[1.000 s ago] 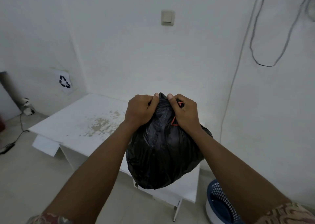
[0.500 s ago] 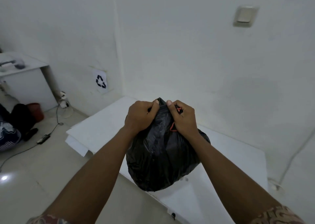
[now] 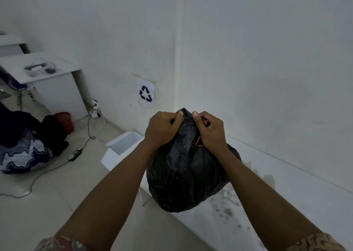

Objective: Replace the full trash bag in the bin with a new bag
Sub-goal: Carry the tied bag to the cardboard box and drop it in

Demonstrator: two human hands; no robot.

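A full black trash bag [image 3: 187, 176] hangs in the air in front of me, gathered at its top. My left hand [image 3: 163, 129] grips the left side of the bag's bunched neck. My right hand [image 3: 209, 131] grips the right side, where a red tie [image 3: 199, 143] shows between the fingers. The bag's bottom hangs over the edge of a low white table [image 3: 286, 203]. The bin is out of view.
The wall corner is straight ahead, with a paper recycling sign [image 3: 146, 94] taped low on the left wall. A white open box [image 3: 124, 145] lies on the floor below it. At the left are a white desk [image 3: 51, 79], a red pot [image 3: 65, 121], dark bundles, patterned cloth and cables.
The view has swung left: the recycling sign, desk and floor clutter have shifted right and come further into view. Both hands keep the same grip on the bag's neck.
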